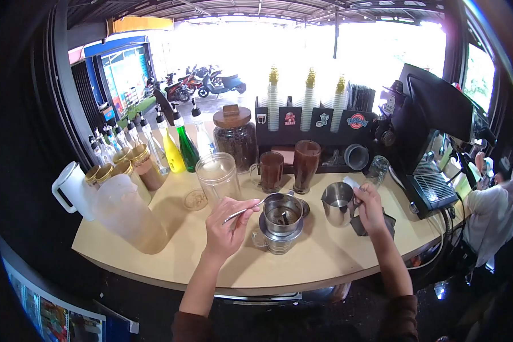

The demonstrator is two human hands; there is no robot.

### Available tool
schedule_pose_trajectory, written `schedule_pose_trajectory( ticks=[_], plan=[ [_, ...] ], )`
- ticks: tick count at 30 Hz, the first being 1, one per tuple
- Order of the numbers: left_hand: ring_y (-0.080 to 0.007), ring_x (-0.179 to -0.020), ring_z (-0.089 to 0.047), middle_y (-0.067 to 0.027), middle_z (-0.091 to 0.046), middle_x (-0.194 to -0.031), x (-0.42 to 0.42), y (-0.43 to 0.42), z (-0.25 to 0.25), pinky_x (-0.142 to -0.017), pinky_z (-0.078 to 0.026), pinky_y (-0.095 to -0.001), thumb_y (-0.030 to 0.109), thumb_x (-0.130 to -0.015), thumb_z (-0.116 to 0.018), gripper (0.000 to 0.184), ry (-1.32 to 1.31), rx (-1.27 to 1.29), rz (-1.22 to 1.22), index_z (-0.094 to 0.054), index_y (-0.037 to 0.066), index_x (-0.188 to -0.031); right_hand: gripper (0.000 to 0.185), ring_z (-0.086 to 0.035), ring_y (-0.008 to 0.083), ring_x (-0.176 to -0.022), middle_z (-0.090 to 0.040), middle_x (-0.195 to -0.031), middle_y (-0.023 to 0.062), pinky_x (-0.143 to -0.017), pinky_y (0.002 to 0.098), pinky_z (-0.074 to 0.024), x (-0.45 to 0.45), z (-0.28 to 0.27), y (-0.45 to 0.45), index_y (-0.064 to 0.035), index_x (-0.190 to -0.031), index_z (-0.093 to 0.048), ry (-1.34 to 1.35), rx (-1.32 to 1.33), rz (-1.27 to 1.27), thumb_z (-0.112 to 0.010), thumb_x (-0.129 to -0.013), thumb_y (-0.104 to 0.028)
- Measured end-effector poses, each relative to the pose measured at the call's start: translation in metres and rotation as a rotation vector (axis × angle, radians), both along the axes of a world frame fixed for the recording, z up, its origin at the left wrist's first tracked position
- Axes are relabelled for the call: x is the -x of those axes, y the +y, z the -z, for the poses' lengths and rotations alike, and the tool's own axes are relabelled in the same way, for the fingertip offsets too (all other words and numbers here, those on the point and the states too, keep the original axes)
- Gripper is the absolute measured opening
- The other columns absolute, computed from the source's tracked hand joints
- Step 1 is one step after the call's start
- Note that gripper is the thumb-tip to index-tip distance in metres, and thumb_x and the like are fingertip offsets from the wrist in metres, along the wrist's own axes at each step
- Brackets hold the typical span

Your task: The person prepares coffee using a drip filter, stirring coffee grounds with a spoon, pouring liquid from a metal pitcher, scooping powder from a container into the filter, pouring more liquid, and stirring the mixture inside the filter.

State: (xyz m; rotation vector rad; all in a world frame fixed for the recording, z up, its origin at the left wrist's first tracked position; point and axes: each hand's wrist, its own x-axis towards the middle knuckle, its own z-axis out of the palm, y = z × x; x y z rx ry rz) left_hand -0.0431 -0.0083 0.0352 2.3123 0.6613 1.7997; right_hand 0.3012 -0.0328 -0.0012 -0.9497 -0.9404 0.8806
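My left hand (228, 223) is closed on the handle of a metal spoon (240, 213), whose bowl end reaches over the rim of a metal coffee drip filter (282, 227). Dark wet contents show inside the filter, which sits on top of a glass mug (279, 245). To the right, my right hand (371, 210) grips the handle of a steel milk pitcher (338, 206). The pitcher is nearly upright beside the filter, and I cannot tell how full it is. A small round metal lid (306, 208) lies just behind the filter.
Behind stand a glass mug (272, 174) and a tall glass (306, 167) of brown drink, plus a clear jar (218, 178). A frosted jug (128, 214), canisters and syrup bottles (186, 145) crowd the left. An espresso machine (424, 148) occupies the right. A cup rack (310, 128) lines the back.
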Motion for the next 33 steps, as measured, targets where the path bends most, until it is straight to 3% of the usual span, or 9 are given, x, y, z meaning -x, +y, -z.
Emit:
schedule_pose_trajectory(
  ticks=[3,5,10,19,22,24,28,30,33],
  plan=[
    [-0.0176,-0.071,-0.061,-0.0060,-0.070,-0.080,-0.007,0.001,0.004,-0.066,-0.048,-0.0288,0.011,-0.090,-0.062,0.015,-0.024,-0.039,0.008,-0.070,0.003,-0.100,0.018,-0.045,0.0150,-0.058,-0.045,-0.066,0.0017,-0.056,0.0319,-0.0408,-0.017,0.044,0.011,-0.0088,-0.077,-0.044,0.237,0.018,-0.002,-0.055,-0.090,-0.004],
    [-0.0182,-0.070,-0.060,-0.0015,-0.070,-0.082,-0.011,0.004,0.009,-0.067,-0.044,-0.0296,0.006,-0.084,-0.066,0.019,0.009,-0.091,0.003,-0.069,0.008,-0.102,0.018,-0.045,0.0149,-0.058,-0.045,-0.066,0.0020,-0.057,0.0318,-0.0412,-0.021,0.067,0.018,-0.0087,-0.077,-0.044,0.279,-0.013,-0.010,-0.056,-0.089,-0.003],
    [-0.0174,-0.069,-0.060,-0.0032,-0.069,-0.079,-0.017,0.006,0.010,-0.065,-0.045,-0.0284,0.009,-0.085,-0.067,0.015,0.003,-0.100,-0.004,-0.071,0.005,-0.098,0.018,-0.051,0.0198,-0.055,-0.048,-0.063,0.0037,-0.055,0.0340,-0.0442,-0.024,0.106,0.034,-0.0079,-0.077,-0.044,0.430,-0.069,0.033,-0.056,-0.091,-0.009],
    [-0.0188,-0.069,-0.059,-0.0023,-0.065,-0.078,-0.020,0.002,0.015,-0.066,-0.043,-0.0302,0.005,-0.078,-0.070,0.021,0.078,-0.128,-0.033,-0.070,0.007,-0.099,0.010,-0.051,0.0093,-0.072,-0.051,-0.075,0.0003,-0.069,0.0236,-0.0412,-0.008,0.098,0.015,-0.0053,-0.087,-0.050,-0.165,0.032,0.308,-0.053,-0.095,-0.011],
    [-0.0190,-0.071,-0.058,-0.0015,-0.064,-0.078,-0.020,0.000,0.011,-0.067,-0.042,-0.0313,0.007,-0.077,-0.071,0.021,0.147,-0.171,-0.062,-0.070,0.008,-0.098,0.009,-0.047,0.0102,-0.067,-0.046,-0.072,-0.0014,-0.067,0.0236,-0.0389,0.006,0.086,0.010,-0.0044,-0.092,-0.052,-0.256,-0.140,0.555,-0.059,-0.092,-0.010],
    [-0.0189,-0.071,-0.058,-0.0010,-0.063,-0.079,-0.021,-0.001,0.007,-0.068,-0.043,-0.0319,0.008,-0.076,-0.072,0.021,0.189,-0.197,-0.076,-0.070,0.009,-0.098,0.017,-0.051,0.0111,-0.071,-0.050,-0.074,-0.0001,-0.066,0.0242,-0.0401,0.006,0.079,0.006,-0.0024,-0.101,-0.056,-0.575,-0.260,0.742,-0.063,-0.086,-0.006],
    [-0.0175,-0.078,-0.058,0.0005,-0.062,-0.084,-0.033,-0.002,0.002,-0.071,-0.043,-0.0334,0.010,-0.074,-0.072,0.027,0.353,-0.264,-0.089,-0.069,0.011,-0.100,0.034,-0.054,0.0147,-0.070,-0.057,-0.079,0.0039,-0.064,0.0280,-0.0428,0.088,-0.015,-0.038,-0.0035,-0.110,-0.062,-0.788,-0.455,0.099,-0.069,-0.077,0.000],
    [-0.0164,-0.083,-0.058,0.0008,-0.061,-0.087,-0.041,-0.005,0.002,-0.074,-0.043,-0.0333,0.011,-0.073,-0.072,0.028,0.420,-0.259,-0.080,-0.068,0.012,-0.100,0.034,-0.053,0.0188,-0.068,-0.056,-0.075,0.0062,-0.065,0.0294,-0.0426,0.114,-0.041,-0.043,-0.0019,-0.107,-0.062,-0.931,-0.578,-0.058,-0.071,-0.074,-0.001],
    [-0.0183,-0.086,-0.058,0.0000,-0.061,-0.088,-0.038,-0.012,-0.001,-0.078,-0.043,-0.0328,0.015,-0.070,-0.075,0.032,0.371,-0.235,-0.122,-0.066,0.010,-0.101,0.029,-0.056,0.0247,-0.070,-0.056,-0.077,0.0094,-0.066,0.0336,-0.0451,0.120,-0.043,-0.032,-0.0034,-0.101,-0.062,-1.130,-0.775,0.004,-0.071,-0.074,-0.003]
  ],
)
